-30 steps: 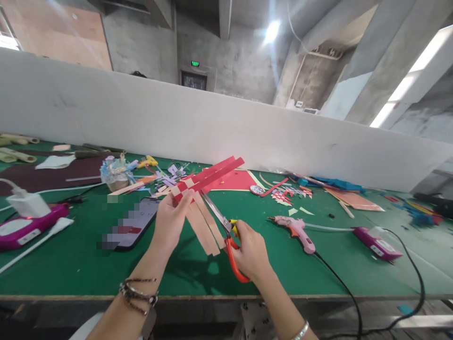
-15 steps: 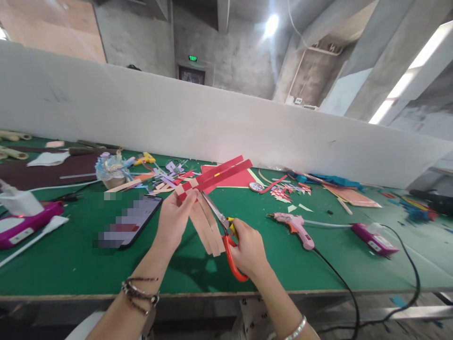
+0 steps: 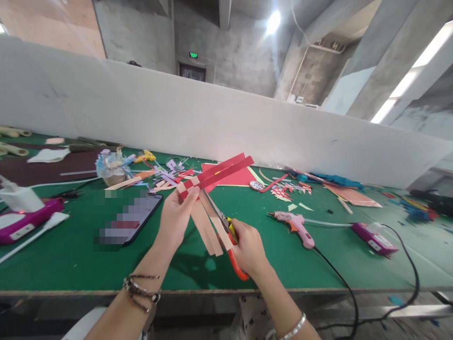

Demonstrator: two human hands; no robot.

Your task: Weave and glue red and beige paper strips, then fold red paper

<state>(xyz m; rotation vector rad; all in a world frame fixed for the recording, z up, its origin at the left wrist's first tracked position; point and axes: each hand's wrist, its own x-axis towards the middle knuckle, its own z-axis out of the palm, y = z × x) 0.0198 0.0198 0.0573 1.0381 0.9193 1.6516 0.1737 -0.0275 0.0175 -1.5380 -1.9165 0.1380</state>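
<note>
My left hand (image 3: pixel 176 219) pinches a woven piece of red and tan paper strips (image 3: pixel 186 186) at its checkered part. Two red strips (image 3: pixel 224 171) stick out from it to the upper right, and tan strips (image 3: pixel 207 229) hang down below. My right hand (image 3: pixel 248 246) is closed round the orange and yellow handles of the scissors (image 3: pixel 236 261). The blades point up and left, close beside the woven part. One tan strip crosses in front of the scissors and reaches the fingers of my right hand; whether they grip it is unclear.
A phone (image 3: pixel 136 219) lies left of my hands. To the right are a pink glue gun (image 3: pixel 295 227) and a purple power strip (image 3: pixel 374 238) with a black cable. Paper scraps (image 3: pixel 283 191), a red sheet (image 3: pixel 235 175) and a wrapped pot (image 3: pixel 113 167) lie farther back on the green table (image 3: pixel 106 274).
One tan strip has swung right, away from the other hanging strips, and now lies over the scissors near my right hand. The scissors blades look closer together.
</note>
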